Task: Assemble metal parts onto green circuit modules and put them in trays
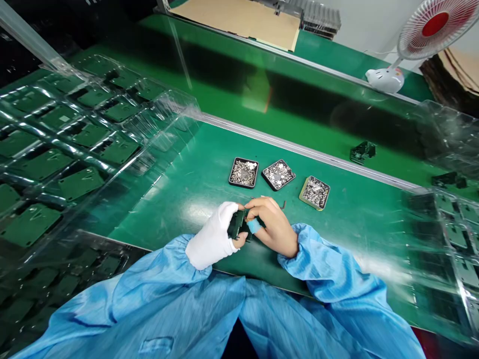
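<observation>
My left hand, in a white fingerless glove, grips a small dark green part, perhaps plastic, near the table's front edge. My right hand meets it from the other side, fingers bent and pressed together over the part. Light blue tape wraps one right finger. What the right fingertips pinch, if anything, is too small to tell. Beyond my hands sit a square dish of small metal pieces, a second, turned dish and a third, yellowish-edged dish. A small bent L-shaped tool lies just behind my right hand.
Clear plastic trays holding flat green parts fill the left side. More trays stand at the right. A metal strip crosses the green table. Behind it lies a dark green piece. A white fan stands on the back shelf.
</observation>
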A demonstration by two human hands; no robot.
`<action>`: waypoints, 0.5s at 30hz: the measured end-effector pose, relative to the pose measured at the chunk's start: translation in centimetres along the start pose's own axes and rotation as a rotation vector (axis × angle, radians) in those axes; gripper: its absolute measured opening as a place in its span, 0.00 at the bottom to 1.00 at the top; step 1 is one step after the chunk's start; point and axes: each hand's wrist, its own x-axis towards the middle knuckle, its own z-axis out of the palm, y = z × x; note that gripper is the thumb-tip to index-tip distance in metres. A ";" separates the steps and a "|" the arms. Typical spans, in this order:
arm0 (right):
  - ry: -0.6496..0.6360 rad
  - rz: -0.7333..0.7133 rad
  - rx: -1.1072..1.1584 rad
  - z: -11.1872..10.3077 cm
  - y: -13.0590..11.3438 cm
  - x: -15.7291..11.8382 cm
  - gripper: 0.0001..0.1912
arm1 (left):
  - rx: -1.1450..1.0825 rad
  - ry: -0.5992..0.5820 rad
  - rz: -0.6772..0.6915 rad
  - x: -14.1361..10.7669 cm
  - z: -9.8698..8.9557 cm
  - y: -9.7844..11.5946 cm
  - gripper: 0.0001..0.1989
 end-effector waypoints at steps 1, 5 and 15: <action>0.003 -0.004 -0.018 0.1 0.0 0.0 0.04 | 0.008 -0.002 -0.012 0.0 0.0 0.1 0.20; -0.006 0.026 -0.061 0.1 0.1 -0.2 0.04 | 0.082 0.001 0.009 -0.2 0.0 -0.1 0.20; 0.035 0.075 -0.019 0.3 0.0 -0.1 0.05 | 0.022 -0.041 0.026 0.0 -0.7 0.4 0.21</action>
